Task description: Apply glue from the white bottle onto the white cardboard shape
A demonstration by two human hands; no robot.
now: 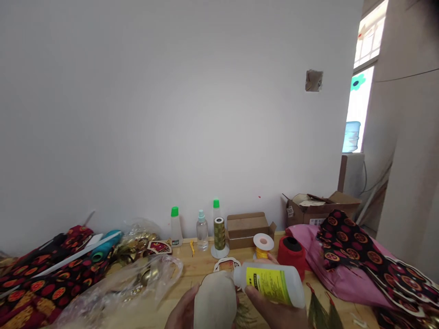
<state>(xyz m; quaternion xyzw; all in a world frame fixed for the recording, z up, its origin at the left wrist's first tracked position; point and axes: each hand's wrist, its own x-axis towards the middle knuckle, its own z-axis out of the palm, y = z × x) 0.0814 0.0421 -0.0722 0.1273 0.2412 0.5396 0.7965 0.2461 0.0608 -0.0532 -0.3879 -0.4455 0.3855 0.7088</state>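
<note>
Gripping a white bottle with a yellow label in the right hand, fingers wrapped round it, tipped on its side low over the desk. Holding a cream pad in the left hand, thumb curled against its edge, bottle nozzle at the pad's upper corner. Just behind: red spool, yellow spool, gold spool, cardboard box. To the left, clear bag; to the right, patterned cloth.

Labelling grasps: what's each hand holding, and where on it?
Right hand grips the white bottle around its labelled body, from below. Left hand holds the cream fabric piece by its lower left edge.
</note>
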